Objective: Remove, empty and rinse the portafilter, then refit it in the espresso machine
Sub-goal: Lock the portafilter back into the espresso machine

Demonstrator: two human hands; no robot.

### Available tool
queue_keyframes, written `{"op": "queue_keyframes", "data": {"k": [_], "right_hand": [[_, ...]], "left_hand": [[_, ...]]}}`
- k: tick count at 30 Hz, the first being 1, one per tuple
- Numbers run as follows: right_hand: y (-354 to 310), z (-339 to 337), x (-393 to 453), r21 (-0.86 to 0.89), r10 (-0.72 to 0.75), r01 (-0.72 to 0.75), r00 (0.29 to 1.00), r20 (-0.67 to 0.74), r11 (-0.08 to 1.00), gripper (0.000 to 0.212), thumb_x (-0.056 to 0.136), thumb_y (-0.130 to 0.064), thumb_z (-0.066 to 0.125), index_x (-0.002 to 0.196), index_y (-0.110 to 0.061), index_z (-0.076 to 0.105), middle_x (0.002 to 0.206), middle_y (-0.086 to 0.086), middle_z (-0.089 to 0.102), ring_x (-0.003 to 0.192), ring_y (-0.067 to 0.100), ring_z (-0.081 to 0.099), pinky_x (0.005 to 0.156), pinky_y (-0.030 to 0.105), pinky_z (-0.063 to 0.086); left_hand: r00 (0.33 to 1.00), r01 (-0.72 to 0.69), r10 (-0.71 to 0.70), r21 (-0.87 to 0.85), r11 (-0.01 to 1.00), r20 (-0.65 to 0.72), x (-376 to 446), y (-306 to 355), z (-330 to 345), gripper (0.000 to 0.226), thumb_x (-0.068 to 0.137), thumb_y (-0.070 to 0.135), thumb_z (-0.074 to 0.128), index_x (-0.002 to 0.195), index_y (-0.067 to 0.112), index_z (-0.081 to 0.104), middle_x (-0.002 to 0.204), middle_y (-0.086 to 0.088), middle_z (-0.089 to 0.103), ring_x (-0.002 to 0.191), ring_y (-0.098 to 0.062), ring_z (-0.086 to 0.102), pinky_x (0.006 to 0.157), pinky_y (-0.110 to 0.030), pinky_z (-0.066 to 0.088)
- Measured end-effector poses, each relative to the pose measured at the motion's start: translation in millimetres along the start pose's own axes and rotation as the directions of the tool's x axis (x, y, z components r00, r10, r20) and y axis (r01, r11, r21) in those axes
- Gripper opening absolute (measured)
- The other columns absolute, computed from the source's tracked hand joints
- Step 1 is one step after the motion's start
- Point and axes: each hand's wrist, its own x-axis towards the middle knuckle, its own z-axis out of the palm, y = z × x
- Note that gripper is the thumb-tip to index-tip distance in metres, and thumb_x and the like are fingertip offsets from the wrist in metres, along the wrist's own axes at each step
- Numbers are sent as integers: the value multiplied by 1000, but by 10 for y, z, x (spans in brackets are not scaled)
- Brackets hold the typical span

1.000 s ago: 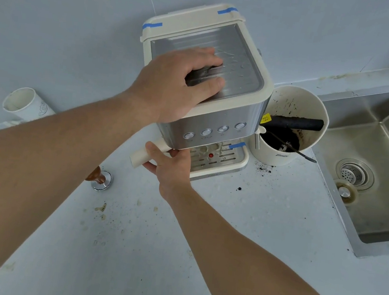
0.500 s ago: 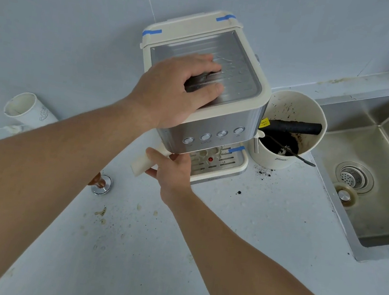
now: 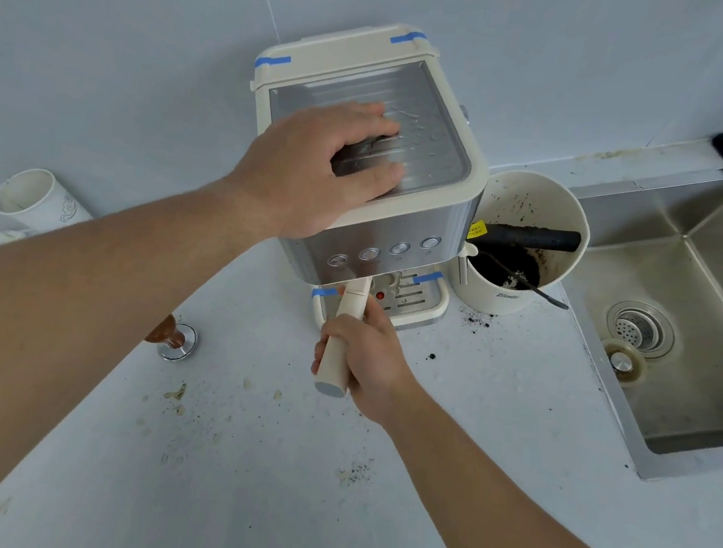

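right hand (image 3: 369,359): fingers curled round the cream handle of the portafilter (image 3: 345,335), gripping it near its free end.
portafilter: handle points from under the machine's front toward the camera; its head is hidden beneath the button panel, so whether it is locked in cannot be told.
left hand (image 3: 318,168): lies palm down on the ribbed metal top of the espresso machine (image 3: 407,220), fingers fairly straight and spread, thumb at the front edge; it presses on the top and grips nothing.
espresso machine: cream and steel body against the wall, four round buttons across the front, strips of blue tape at its corners and at the drip tray (image 3: 420,301).
knock box (image 3: 531,244): cream tub just right of the machine, dark grounds inside, a black bar across it and a thin dark tool leaning out.
tamper (image 3: 172,337): brown knob on a metal base, on the counter left of the right hand.
paper cup (image 3: 36,199): lying on its side, far left by the wall.
sink (image 3: 704,361): steel basin at right, strainer in the drain.
counter (image 3: 466,446): white, speckled with coffee grounds and crumbs.
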Motion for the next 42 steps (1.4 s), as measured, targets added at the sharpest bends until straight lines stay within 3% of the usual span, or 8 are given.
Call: {"op": "queue_keyframes", "data": {"k": [3, 8, 12, 16, 28, 35, 38, 42], "right_hand": [[-50, 37, 24, -185, 14, -30, 996, -87, 982, 30, 89, -4, 64, 102, -27, 50, 79, 8, 56, 58, 17, 55, 56, 34, 56], [-209, -129, 44, -508, 48, -87, 995, -89, 857, 51, 81, 0, 70, 118, -24, 46, 97, 12, 62, 66, 21, 61, 65, 42, 62], [-384, -302, -9, -500, 132, -98, 991, 34, 860, 50, 82, 9, 63, 120, -18, 45, 88, 15, 55, 61, 22, 56, 57, 38, 56], [-435, -382, 16, -515, 182, -117, 980, 77, 849, 51, 82, 9, 64, 119, -21, 46, 88, 15, 55, 62, 24, 56, 61, 40, 56], [-510, -424, 31, -520, 267, -178, 959, 101, 835, 59, 81, 5, 68, 128, -22, 45, 95, 18, 58, 74, 31, 60, 77, 51, 60], [-527, -499, -121, -460, 176, -141, 984, 33, 877, 51, 90, -4, 68, 135, -22, 53, 109, 13, 67, 85, 27, 71, 78, 39, 59], [-548, -542, -163, -498, 141, -112, 990, 21, 860, 49, 90, -6, 66, 136, -19, 57, 119, 11, 67, 108, 31, 67, 87, 40, 57], [-618, -546, -227, -536, 116, -98, 993, 0, 838, 51, 90, 1, 62, 139, -15, 56, 120, 9, 67, 111, 28, 64, 84, 37, 59]], "left_hand": [[996, -45, 38, 84, 995, 82, 8, 1, -33, 66, 80, 67, 48, 139, 40, 45, 154, 9, 37, 141, -11, 32, 116, -37, 23], [986, -70, 42, 175, 982, 161, 21, -17, -58, 77, 75, 77, 37, 143, 42, 38, 158, 9, 29, 144, -13, 25, 118, -38, 16], [979, -75, 32, 206, 976, 202, 36, -26, -69, 78, 75, 77, 35, 145, 44, 34, 159, 10, 25, 147, -9, 17, 117, -33, 6], [969, -60, 4, 222, 973, 245, 39, -44, -90, 77, 74, 79, 35, 145, 49, 28, 159, 15, 21, 147, -5, 14, 120, -43, 9], [971, -36, -14, 202, 979, 239, 28, -24, -97, 77, 73, 78, 38, 144, 49, 29, 159, 17, 20, 147, -3, 12, 120, -36, 3], [981, -13, -21, 172, 985, 191, -1, 10, -101, 73, 77, 73, 40, 144, 43, 36, 158, 14, 26, 145, -6, 19, 118, -30, 8], [986, 17, -47, 180, 984, 162, -34, 38, -103, 75, 77, 74, 40, 144, 40, 37, 156, 16, 29, 144, -9, 24, 117, -32, 17], [992, 78, -99, 237, 968, 77, -121, 128, -98, 71, 79, 72, 41, 142, 38, 42, 154, 15, 35, 140, -10, 33, 111, -35, 32]]}}
